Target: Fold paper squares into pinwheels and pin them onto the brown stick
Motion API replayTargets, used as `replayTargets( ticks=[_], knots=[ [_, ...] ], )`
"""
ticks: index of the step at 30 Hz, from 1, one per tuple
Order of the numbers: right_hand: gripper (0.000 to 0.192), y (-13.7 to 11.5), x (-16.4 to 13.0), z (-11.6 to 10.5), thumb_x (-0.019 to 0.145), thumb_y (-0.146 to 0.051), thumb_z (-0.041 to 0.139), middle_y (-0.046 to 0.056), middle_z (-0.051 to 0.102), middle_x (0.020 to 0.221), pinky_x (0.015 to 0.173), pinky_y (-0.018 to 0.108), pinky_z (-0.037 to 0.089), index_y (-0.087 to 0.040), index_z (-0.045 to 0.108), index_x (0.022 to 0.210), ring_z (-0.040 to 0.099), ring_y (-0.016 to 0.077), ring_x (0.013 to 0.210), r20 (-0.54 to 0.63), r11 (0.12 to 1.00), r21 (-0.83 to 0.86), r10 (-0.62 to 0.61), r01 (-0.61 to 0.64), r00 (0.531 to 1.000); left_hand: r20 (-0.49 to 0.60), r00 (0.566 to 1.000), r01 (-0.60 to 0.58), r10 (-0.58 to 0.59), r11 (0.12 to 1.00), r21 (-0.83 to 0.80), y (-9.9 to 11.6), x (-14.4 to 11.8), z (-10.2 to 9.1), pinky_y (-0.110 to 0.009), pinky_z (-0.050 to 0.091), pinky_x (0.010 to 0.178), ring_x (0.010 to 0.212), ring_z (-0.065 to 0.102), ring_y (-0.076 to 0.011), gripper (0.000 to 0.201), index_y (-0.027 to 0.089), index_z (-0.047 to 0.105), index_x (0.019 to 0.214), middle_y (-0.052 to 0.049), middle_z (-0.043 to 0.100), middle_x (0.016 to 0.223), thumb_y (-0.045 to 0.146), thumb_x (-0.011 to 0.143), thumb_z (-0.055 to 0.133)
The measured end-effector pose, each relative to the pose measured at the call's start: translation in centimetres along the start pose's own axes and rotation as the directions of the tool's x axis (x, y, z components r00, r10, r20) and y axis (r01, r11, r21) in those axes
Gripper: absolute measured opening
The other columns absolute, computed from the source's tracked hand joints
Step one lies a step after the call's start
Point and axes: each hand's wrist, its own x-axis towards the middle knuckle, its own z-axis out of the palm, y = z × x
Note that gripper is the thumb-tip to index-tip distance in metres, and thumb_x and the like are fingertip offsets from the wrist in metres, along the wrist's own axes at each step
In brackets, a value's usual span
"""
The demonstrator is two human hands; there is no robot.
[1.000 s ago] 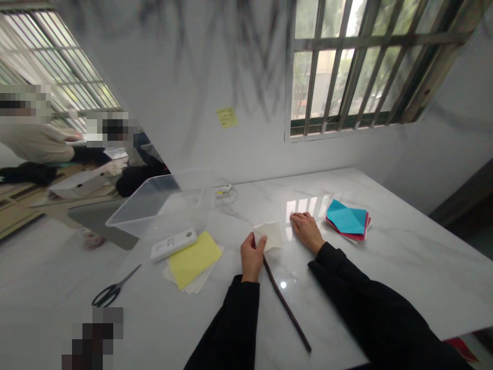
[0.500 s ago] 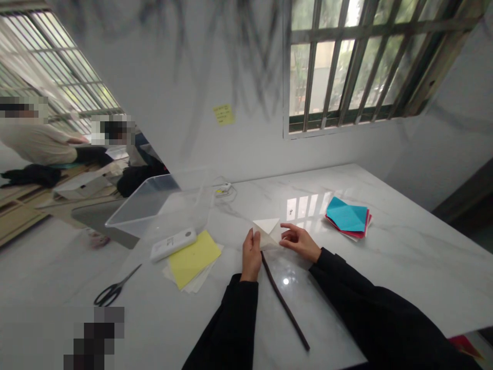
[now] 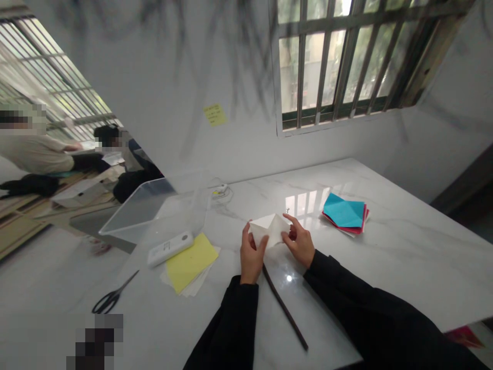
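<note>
So around the middle of the frame, both hands are pinched onto a small piece of white paper [image 3: 269, 229], held just above the white marble table [image 3: 385, 257]. The left hand [image 3: 251, 256] has its thumb and fingers clamped on the paper's lower left edge, and the right hand [image 3: 301, 243] grips the right side, fingertips closed on it. The paper already has creases in it: you can see a peak and a valley line running through the middle, so I'd say it's a few folds in but nowhere near a finished shape, more like a half-opened square or triangle form. Hard to tell exactly which fold it's on since the sheet is small and a bit washed out. A thin dark stick [image 3: 284, 308] lies on the table just below the hands, running toward the lower right, untouched. Off to the right there's a stack of blue and red paper [image 3: 344, 215] that looks unused, and to the left a yellow sheet [image 3: 189, 260] on some white ones, with a white remote-like device [image 3: 170, 248] touching its upper edge. Scissors [image 3: 112, 295] sit lower left, and a clear plastic tub [image 3: 154, 210] behind that. So plenty of paper left to go, I reckon.
</note>
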Motion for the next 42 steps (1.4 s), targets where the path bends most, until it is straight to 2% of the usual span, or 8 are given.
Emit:
replayTargets(
  ticks=[4,10,15,18,22,30,37,42],
  knots=[
    [0.060,0.6,0.4,-0.1,0.087,-0.035,0.061,-0.007,0.055,0.067,0.053,0.027,0.051,-0.023,0.049,0.144,0.058,0.0149,0.055,-0.036,0.992,0.108,0.070,-0.066,0.997,0.050,0.999,-0.003,0.001,0.999,0.041,0.1,-0.3,0.2,-0.031,0.059,0.087,0.104,0.075,-0.0230,0.115,0.031,0.023,0.166,-0.008,0.071,0.124,0.032,0.070,0.087],
    [0.050,1.2,0.5,0.1,0.079,-0.033,0.067,-0.002,0.070,0.084,0.057,0.029,0.055,-0.025,0.048,0.125,0.065,0.0156,0.059,-0.017,0.976,0.162,0.152,-0.148,0.988,-0.133,0.991,0.028,-0.012,0.992,0.121,-0.7,0.7,-1.0,-0.025,0.051,0.062,0.068,0.067,-0.0165,0.055,0.016,0.068,0.125,-0.003,0.071,0.084,0.053,0.085,0.073],
    [0.036,0.7,0.6,-0.5,0.078,-0.031,0.071,0.011,0.064,0.133,0.061,0.029,0.059,-0.024,0.052,0.107,0.073,0.0202,0.090,-0.114,0.993,0.116,0.036,-0.023,0.993,-0.176,0.984,0.010,0.037,0.966,0.257,-1.0,1.1,-2.2,-0.025,0.041,0.057,0.058,0.053,-0.0149,0.042,0.018,0.070,0.081,0.002,0.057,0.058,0.059,0.089,0.066],
    [0.007,0.3,0.8,-1.2,0.086,-0.027,0.063,0.013,0.059,0.141,0.075,0.035,0.063,-0.022,0.061,0.091,0.070,0.0235,0.109,-0.053,0.987,0.045,-0.153,0.156,0.987,-0.192,0.981,0.020,0.036,0.959,0.284,-1.0,1.0,-2.3,-0.025,0.040,0.058,0.060,0.052,-0.0148,0.044,0.019,0.062,0.068,0.002,0.058,0.059,0.058,0.087,0.068],
    [0.025,0.5,1.0,-1.7,0.093,-0.020,0.051,0.011,0.059,0.147,0.106,0.045,0.054,-0.022,0.076,0.090,0.067,0.0244,0.119,0.069,0.959,-0.063,-0.273,0.277,0.960,-0.115,0.993,0.012,0.014,0.975,0.222,-0.9,1.1,-1.9,-0.027,0.048,0.068,0.071,0.061,-0.0187,0.039,0.018,0.066,0.073,0.000,0.065,0.068,0.055,0.087,0.068],
    [0.052,2.3,1.9,-1.5,0.085,-0.032,0.062,0.006,0.076,0.102,0.074,0.031,0.057,-0.021,0.068,0.136,0.070,0.0179,0.082,0.050,0.977,0.181,0.108,-0.116,0.993,0.020,0.998,0.062,-0.061,0.997,-0.053,-0.4,1.7,-2.5,-0.033,0.057,0.083,0.095,0.071,-0.0205,0.056,0.023,0.057,0.121,-0.010,0.069,0.125,0.036,0.072,0.083],
    [0.052,2.9,2.3,-1.6,0.074,-0.040,0.072,0.009,0.075,0.103,0.074,0.032,0.056,-0.019,0.074,0.122,0.070,0.0204,0.083,-0.036,0.918,0.325,0.254,-0.229,0.967,0.077,0.995,0.070,-0.063,0.994,-0.088,0.1,1.6,-2.8,-0.030,0.056,0.079,0.089,0.072,-0.0165,0.043,0.020,0.043,0.082,-0.012,0.061,0.145,0.036,0.073,0.082],
    [0.037,2.7,2.4,-1.7,0.079,-0.040,0.066,0.009,0.075,0.105,0.070,0.031,0.054,-0.019,0.080,0.106,0.070,0.0204,0.079,-0.078,0.946,0.247,0.234,-0.209,0.969,0.124,0.990,0.068,-0.073,0.996,0.051,-0.3,1.7,-2.8,-0.031,0.054,0.085,0.088,0.071,-0.0170,0.026,0.016,0.065,0.081,-0.014,0.067,0.139,0.036,0.075,0.080]
  ],
)
